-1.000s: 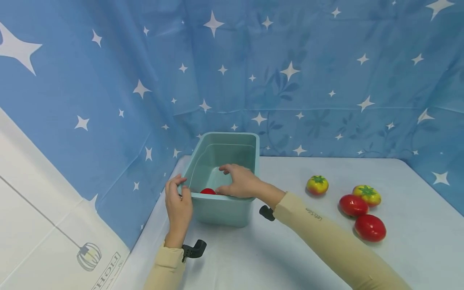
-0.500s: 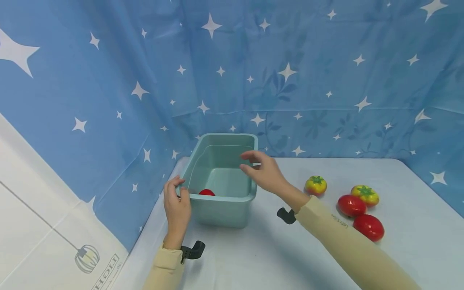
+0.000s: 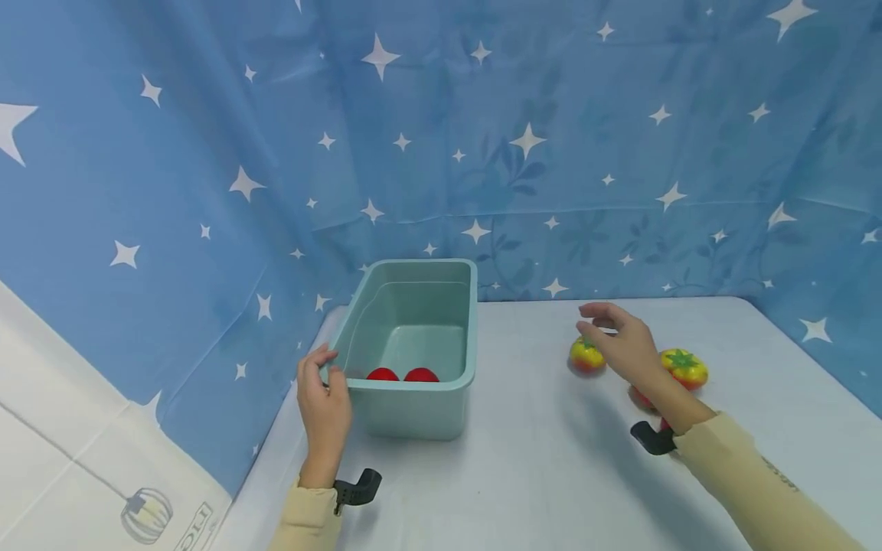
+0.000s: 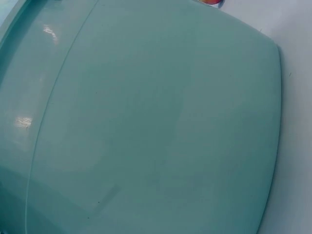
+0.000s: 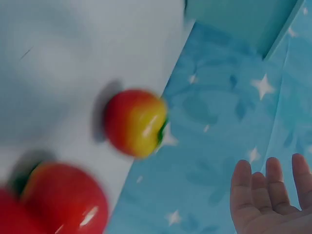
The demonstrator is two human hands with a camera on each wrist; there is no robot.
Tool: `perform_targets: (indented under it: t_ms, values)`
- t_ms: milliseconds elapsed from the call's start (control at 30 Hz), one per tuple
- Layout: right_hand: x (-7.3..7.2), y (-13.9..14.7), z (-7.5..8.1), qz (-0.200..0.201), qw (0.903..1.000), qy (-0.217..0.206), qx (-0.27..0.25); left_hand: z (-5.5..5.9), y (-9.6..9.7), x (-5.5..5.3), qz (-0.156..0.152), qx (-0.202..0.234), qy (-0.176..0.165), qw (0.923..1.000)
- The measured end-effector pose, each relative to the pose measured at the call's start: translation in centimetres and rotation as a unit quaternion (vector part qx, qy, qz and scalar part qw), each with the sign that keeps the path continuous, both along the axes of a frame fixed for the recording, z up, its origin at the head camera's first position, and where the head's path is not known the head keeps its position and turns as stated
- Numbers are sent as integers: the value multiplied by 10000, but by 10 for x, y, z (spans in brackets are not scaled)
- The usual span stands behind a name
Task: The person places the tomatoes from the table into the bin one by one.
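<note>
A blue-green plastic bin (image 3: 413, 413) stands on the table with two red rounded things (image 3: 422, 375) showing inside its near wall. My left hand (image 3: 325, 417) holds the bin's near left corner, fingers over the rim and thumb outside. In the left wrist view the bin's side wall (image 4: 156, 117) takes up most of the picture. My right hand (image 3: 627, 348) holds nothing, fingers loosely bent, above a small yellow-and-red fruit with a green leafy top (image 3: 587, 360). That fruit's glossy side shows in the right wrist view, apart from the fingers (image 5: 275, 187).
Right of that fruit lies another yellow-and-red fruit (image 3: 685, 369). Red fruits beside it are partly hidden by my right wrist (image 3: 682, 405). A blue curtain with white stars (image 3: 413, 176) hangs behind the table (image 3: 524, 474) and along its left side.
My right hand has left the bin and travelled right, over to the fruits. The left hand stays at the bin's corner. The head view has shifted slightly, and a second red thing shows inside the bin.
</note>
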State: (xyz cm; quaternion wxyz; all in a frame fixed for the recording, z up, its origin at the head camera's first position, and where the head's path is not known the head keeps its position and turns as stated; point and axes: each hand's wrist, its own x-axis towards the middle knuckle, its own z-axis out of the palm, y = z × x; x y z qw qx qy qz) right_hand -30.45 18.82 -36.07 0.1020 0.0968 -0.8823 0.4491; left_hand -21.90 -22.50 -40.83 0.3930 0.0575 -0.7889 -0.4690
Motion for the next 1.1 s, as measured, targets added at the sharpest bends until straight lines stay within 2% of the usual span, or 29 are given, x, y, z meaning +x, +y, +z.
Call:
perform_targets:
  t_ms: [133, 333, 500, 600, 767, 933, 1100]
  values:
    - [9, 43, -12, -491, 9982, -208, 272, -1, 0, -1, -11, 36, 8, 10000]
    - [34, 102, -24, -1021, 9905, -419, 815, 0, 1, 0, 45, 92, -46, 9999]
    - [55, 132, -43, -1025, 9822, -714, 1403, 0, 1, 0, 53, 105, 23, 9999]
    - [66, 140, -56, -747, 9777, -1021, 1677, -2, 2, -1, 5, 115, 49, 9999]
    - [71, 133, -73, -305, 9733, -1241, 1907, -3, 0, 1, -10, 125, 50, 9999]
    - [71, 125, -83, -266, 9705, -1265, 2037, -2, 0, 1, -4, 138, 41, 9999]
    - [70, 125, -80, -349, 9684, -1433, 2014, 1, 1, 1, -37, 150, 74, 9999]
